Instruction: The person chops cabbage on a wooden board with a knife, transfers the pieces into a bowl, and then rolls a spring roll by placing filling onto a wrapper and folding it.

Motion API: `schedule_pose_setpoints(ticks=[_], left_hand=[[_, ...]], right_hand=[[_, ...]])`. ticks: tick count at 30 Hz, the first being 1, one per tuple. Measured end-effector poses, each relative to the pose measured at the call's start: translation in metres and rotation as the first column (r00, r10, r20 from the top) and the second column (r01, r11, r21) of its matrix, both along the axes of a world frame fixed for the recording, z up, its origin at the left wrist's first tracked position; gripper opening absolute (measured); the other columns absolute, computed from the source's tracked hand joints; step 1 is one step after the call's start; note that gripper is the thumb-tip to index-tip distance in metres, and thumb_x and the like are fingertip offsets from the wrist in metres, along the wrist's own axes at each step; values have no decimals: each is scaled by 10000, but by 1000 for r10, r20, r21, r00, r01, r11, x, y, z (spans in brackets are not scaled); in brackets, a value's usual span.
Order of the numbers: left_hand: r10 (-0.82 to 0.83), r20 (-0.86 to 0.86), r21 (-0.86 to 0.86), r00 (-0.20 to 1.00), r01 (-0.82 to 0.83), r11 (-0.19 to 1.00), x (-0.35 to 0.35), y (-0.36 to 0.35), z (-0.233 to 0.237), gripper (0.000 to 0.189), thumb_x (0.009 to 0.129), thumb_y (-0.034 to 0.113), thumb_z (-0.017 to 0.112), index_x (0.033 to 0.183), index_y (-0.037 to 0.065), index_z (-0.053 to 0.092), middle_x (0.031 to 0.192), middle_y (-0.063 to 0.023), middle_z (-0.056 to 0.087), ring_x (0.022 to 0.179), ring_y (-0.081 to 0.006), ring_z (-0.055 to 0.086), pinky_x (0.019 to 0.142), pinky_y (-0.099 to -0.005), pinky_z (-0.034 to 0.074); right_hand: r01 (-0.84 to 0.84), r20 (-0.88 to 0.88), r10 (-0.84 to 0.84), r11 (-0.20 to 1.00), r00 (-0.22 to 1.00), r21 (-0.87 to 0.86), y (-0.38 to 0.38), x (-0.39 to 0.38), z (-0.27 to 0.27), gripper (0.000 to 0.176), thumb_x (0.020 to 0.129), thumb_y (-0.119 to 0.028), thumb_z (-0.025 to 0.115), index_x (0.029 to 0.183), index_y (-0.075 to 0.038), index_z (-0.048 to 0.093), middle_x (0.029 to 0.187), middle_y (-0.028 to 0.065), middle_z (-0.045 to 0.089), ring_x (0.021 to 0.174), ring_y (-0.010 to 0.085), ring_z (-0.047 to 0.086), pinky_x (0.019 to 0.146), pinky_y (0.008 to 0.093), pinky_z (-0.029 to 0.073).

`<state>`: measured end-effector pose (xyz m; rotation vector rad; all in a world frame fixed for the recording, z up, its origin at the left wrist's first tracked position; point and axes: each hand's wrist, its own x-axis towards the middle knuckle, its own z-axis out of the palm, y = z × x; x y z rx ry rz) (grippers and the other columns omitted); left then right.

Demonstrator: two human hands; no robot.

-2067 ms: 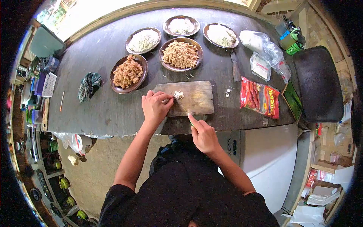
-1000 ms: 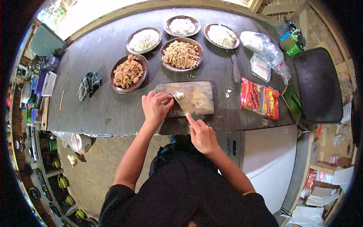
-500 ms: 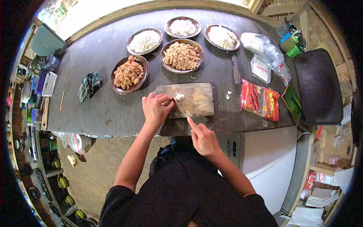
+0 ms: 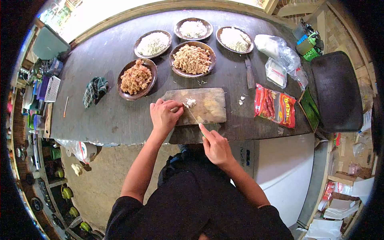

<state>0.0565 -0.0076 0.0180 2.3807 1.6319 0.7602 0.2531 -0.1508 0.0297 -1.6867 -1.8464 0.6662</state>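
Note:
A wooden cutting board [image 4: 210,105] lies near the front edge of the dark table [image 4: 96,116]. On it sits a small pile of chopped white pieces [image 4: 190,102]. My left hand [image 4: 164,115] rests on the board's left end, its fingers curled against something small beside the pile. My right hand [image 4: 216,146] grips a knife [image 4: 192,115] by its handle, index finger stretched along it. The thin blade points up and left, its tip at the white pile next to my left fingertips.
Two bowls of brown fried food [image 4: 136,77] [image 4: 192,58] and three bowls of white shreds [image 4: 152,43] [image 4: 193,28] [image 4: 234,38] stand behind the board. A second knife [image 4: 249,72], plastic bags [image 4: 280,56], a red packet [image 4: 276,105] lie right; a cloth [image 4: 94,90] left.
The knife blade has shifted slightly back and forth at the white pile, and my right hand has drawn a little toward me. My left hand has stayed on the board.

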Motion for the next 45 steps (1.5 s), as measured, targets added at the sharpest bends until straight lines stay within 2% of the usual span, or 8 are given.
schedule_pose_setpoints(ticks=[3, 12, 20, 22, 28, 34, 39, 45], left_hand=[[7, 8, 10, 1000, -7, 1000, -1, -2, -4, 82, 791, 280, 812, 839, 213, 811, 928, 82, 781, 794, -174, 600, 768, -354, 386], [5, 4, -13, 1000, -5, 1000, -1, -3, 0, 87, 800, 292, 816, 847, 219, 816, 929, 74, 782, 787, -169, 598, 753, -358, 383], [12, -40, 22, 999, -11, 1000, -2, -2, 1, 93, 798, 307, 815, 843, 226, 817, 893, 66, 771, 798, -184, 583, 747, -357, 384], [3, -20, 14, 1000, -3, 1000, -2, -1, 0, 122, 802, 316, 788, 850, 210, 822, 872, 66, 760, 832, -195, 587, 786, -377, 388], [0, -5, 32, 1000, 0, 1000, -2, -1, 0, 102, 792, 294, 810, 837, 203, 812, 912, 76, 769, 819, -187, 577, 771, -356, 397], [4, -18, 33, 1000, -4, 999, -1, -3, 4, 109, 820, 302, 790, 880, 221, 831, 914, 83, 770, 834, -181, 591, 783, -363, 389], [27, 2, -2, 1000, -27, 1000, -2, -6, 4, 109, 823, 304, 789, 874, 217, 829, 920, 81, 768, 832, -184, 587, 780, -365, 388], [37, 30, -10, 999, -36, 999, -2, -3, -5, 114, 816, 299, 786, 855, 200, 824, 915, 74, 765, 833, -192, 582, 786, -366, 392]], right_hand=[[-33, 14, 33, 999, 999, -1, -1, -3, 0, 543, 979, -118, 599, 1512, -132, 494, 849, 178, 589, 701, 414, 654, 644, 523, 552], [5, 119, -2, 1000, 993, -24, 10, -14, -1, 552, 972, -102, 609, 1511, -153, 500, 851, 166, 580, 721, 407, 645, 641, 513, 535], [12, 42, -13, 1000, 999, 20, 1, -1, 1, 543, 970, -87, 609, 1503, -141, 517, 833, 163, 569, 699, 399, 639, 625, 504, 523], [-8, 7, 8, 1000, 1000, 25, 0, -1, 2, 545, 969, -84, 610, 1504, -135, 518, 830, 162, 568, 696, 395, 638, 623, 500, 521], [-45, 33, 45, 999, 998, 1, 6, -6, -3, 541, 976, -95, 611, 1506, -138, 515, 832, 163, 575, 697, 397, 638, 623, 502, 520], [2, 110, 1, 1000, 994, -24, 15, -13, 3, 515, 978, -110, 615, 1485, -145, 535, 842, 166, 588, 704, 405, 642, 642, 519, 519], [-6, 18, 5, 999, 1000, 46, 10, -1, 3, 499, 968, -112, 623, 1463, -126, 552, 822, 164, 585, 692, 400, 649, 626, 516, 541], [-54, -14, 55, 998, 998, 29, 12, 4, 7, 494, 970, -106, 614, 1460, -125, 552, 827, 166, 592, 692, 403, 645, 634, 516, 542]])
